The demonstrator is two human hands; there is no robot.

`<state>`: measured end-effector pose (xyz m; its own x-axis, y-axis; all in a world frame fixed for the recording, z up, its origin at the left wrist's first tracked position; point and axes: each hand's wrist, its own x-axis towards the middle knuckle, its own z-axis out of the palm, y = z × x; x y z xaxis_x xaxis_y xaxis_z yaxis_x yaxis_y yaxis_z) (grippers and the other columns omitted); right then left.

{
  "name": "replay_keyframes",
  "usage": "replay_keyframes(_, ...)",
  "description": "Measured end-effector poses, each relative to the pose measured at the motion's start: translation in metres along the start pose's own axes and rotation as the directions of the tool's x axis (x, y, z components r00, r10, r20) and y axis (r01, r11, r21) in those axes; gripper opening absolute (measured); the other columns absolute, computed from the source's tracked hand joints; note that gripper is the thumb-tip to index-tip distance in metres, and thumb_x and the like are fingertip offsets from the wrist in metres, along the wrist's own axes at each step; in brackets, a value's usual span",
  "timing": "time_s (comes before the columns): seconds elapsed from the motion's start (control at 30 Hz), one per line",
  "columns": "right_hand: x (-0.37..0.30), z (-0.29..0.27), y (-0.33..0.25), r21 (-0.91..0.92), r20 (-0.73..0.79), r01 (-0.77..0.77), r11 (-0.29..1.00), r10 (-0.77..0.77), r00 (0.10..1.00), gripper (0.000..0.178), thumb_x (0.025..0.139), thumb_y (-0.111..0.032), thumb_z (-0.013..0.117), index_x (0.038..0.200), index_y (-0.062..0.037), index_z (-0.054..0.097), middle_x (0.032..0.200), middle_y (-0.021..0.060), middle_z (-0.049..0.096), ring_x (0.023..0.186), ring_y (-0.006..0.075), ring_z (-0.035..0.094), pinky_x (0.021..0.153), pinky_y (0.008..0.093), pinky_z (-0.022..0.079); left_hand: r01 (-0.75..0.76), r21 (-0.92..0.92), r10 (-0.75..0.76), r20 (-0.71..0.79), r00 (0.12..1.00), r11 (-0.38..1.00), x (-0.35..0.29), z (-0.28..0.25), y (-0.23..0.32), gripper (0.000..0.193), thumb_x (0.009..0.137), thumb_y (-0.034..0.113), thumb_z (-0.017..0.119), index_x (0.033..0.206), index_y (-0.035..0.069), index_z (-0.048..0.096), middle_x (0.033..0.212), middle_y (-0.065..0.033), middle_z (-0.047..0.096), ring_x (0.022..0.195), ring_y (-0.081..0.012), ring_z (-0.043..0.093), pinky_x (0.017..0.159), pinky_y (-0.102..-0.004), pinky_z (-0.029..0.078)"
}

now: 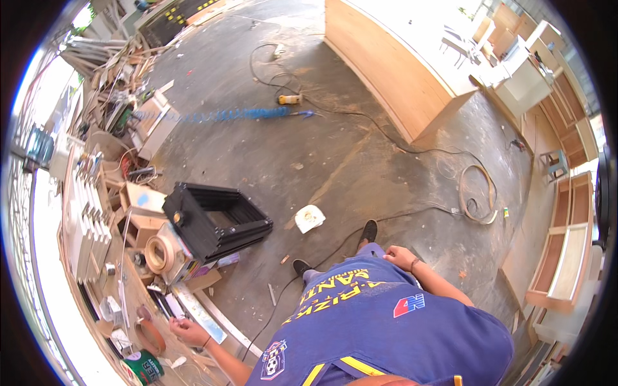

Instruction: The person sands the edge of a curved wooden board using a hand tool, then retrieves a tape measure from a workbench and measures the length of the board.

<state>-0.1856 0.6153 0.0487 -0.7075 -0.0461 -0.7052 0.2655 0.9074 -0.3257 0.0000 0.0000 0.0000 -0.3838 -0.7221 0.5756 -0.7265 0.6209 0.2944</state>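
My left hand (189,332) reaches over a cluttered workbench on the left, its fingers drawn together. Whether anything small is between the fingertips I cannot make out. Just beyond that hand lie pale strips (172,305) and a white-and-blue panel (205,320); a brown ring of belt-like material (149,336) and a green can (143,368) are closer to me. My right hand (400,257) hangs beside my thigh, fingers loosely apart, with nothing visible in it. A black slatted frame (222,222) stands at the bench's far end, away from both hands.
A white lump-like object (309,219) lies on the floor ahead. A dark cable (412,211) crosses by my feet to a coiled hose (477,193). Further off are a yellow power tool (290,100), a long wooden panel (393,71) and scrap wood (106,71). Cabinet frames (565,241) stand right.
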Motion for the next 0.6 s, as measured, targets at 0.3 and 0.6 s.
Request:
replay_keyframes(0.3,0.105,0.007,-0.084,0.642,-0.094,0.284,0.712,-0.294,0.951,0.031,0.083,-0.03,0.051,0.091,-0.0016,0.058,0.078,0.0121,0.061,0.075,0.0232,0.059,0.068,0.0345,0.046,-0.568,-0.637,0.697,-0.068,0.714,0.52,0.033,0.005,0.347,0.013,0.078,-0.003,0.056,0.082,0.004,0.046,0.099,-0.0149,0.057,0.082,-0.0263,0.057,0.068,-0.0325,0.046)
replay_keyframes(0.6,0.133,-0.12,-0.114,0.95,-0.232,0.1,-0.297,-0.451,0.862,0.047,0.092,-0.042,0.034,0.121,-0.0054,0.041,0.111,0.0089,0.053,0.1,0.0166,0.051,0.08,0.0315,0.043,-0.285,-0.94,0.944,-0.251,0.216,-0.185,-0.066,0.04,0.586,0.021,0.061,0.0,0.064,0.075,0.009,0.052,0.096,-0.0079,0.058,0.079,-0.025,0.056,0.067,-0.0349,0.044)
